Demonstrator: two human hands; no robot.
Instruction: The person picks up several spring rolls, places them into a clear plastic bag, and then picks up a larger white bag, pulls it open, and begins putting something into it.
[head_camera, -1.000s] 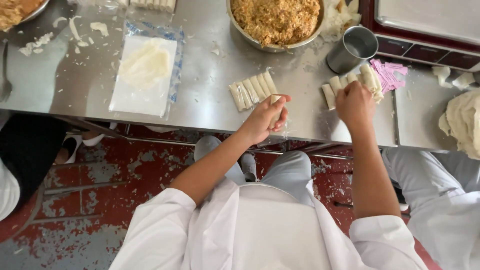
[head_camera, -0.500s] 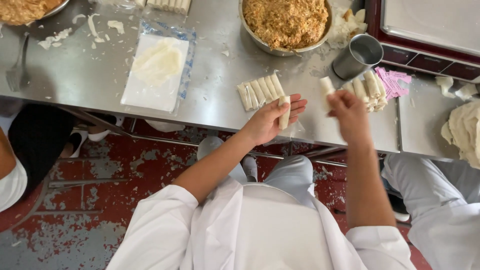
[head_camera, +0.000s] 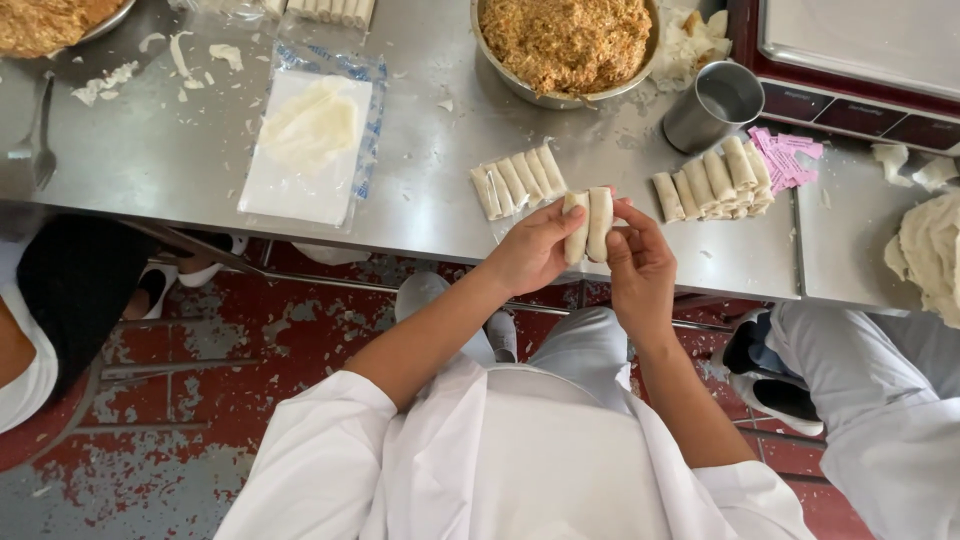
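1. I'm holding two pale rolled wrappers (head_camera: 588, 223) side by side, upright, just off the near edge of the steel table (head_camera: 430, 190); my left hand (head_camera: 532, 250) is pinching the left roll, my right hand (head_camera: 640, 265) is pressing on the right one, fingers closed around both.
2. Just past my hands, a row of five finished rolls (head_camera: 518, 180) is lying on the table; to the right, a second batch (head_camera: 712, 182) of about five is sitting, with a few more tucked under it that I can't count.
3. Beside that batch, one heap of pink paper slips (head_camera: 788, 155) and one metal cup (head_camera: 714, 104) are standing.
4. To the left, one plastic bag of wrapper sheets (head_camera: 312, 140) is lying flat.
5. Farther back, one steel bowl of shredded filling (head_camera: 566, 42) is sitting.
6. Half a second ago my hands were apart, each carrying one roll; now they're meeting, rolls touching.
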